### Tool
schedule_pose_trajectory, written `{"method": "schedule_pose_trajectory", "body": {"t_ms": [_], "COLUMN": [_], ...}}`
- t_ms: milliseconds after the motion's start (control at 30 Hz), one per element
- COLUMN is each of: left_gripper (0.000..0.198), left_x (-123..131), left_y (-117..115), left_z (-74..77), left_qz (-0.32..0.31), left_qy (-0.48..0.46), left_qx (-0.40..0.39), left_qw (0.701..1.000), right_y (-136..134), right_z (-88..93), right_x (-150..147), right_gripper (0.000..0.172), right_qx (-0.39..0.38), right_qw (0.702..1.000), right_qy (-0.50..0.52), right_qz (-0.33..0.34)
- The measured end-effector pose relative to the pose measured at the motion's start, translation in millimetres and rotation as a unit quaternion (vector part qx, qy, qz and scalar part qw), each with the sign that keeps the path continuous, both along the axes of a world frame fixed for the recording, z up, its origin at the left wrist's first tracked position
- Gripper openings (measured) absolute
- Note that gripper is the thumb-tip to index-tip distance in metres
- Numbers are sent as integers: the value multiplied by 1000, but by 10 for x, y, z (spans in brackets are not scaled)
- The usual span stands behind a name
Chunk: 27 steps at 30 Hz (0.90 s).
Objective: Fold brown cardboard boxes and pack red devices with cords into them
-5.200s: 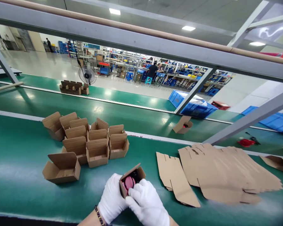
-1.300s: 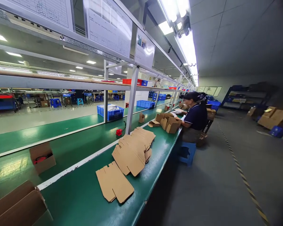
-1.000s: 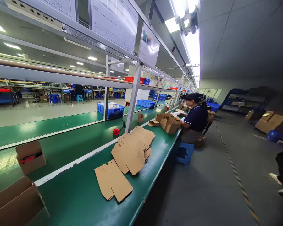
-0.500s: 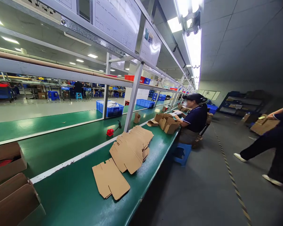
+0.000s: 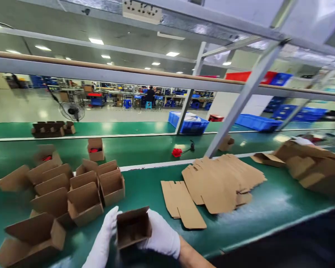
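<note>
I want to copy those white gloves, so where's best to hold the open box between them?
Probably the outer side walls of the open box, one hand from each side: they look flat, and its opening faces the camera. The right hand holds its right side; the left hand is beside its left.

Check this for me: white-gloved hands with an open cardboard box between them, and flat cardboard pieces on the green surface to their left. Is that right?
Not quite: the flat cardboard pieces lie on the green surface to the right of the white-gloved hands, not the left, as the head view shows. The rest is correct.
</note>
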State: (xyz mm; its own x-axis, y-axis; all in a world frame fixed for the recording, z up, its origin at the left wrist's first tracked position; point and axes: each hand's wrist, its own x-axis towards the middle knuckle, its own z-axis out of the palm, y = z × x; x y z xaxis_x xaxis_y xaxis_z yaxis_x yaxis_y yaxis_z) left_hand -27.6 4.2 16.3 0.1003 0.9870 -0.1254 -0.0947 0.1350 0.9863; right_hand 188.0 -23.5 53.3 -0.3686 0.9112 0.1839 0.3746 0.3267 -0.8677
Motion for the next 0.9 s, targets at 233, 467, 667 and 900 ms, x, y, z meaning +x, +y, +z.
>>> {"method": "schedule_pose_trajectory", "body": {"t_ms": [233,467,667,900], "left_gripper": [76,53,53,66], "left_x": [26,162,126,83], "left_y": [-231,-269,-221,-189], "left_z": [-309,-267,-351,-553], "left_qz": [-157,-105,-112,-107], "left_qy": [181,224,281,297], "left_qx": [53,142,206,216], "left_qw": [969,958,931,924], "right_y": [-61,-226,321,297], "right_z": [69,755,536,592], "right_x": [149,-167,-745,-747], "right_gripper": [74,42,50,40], "right_qx": [-90,19,-47,-61], "right_qw": [977,941,794,774], "right_qy": [-182,-336,-530,-549], "right_qz": [-65,33,294,310]}}
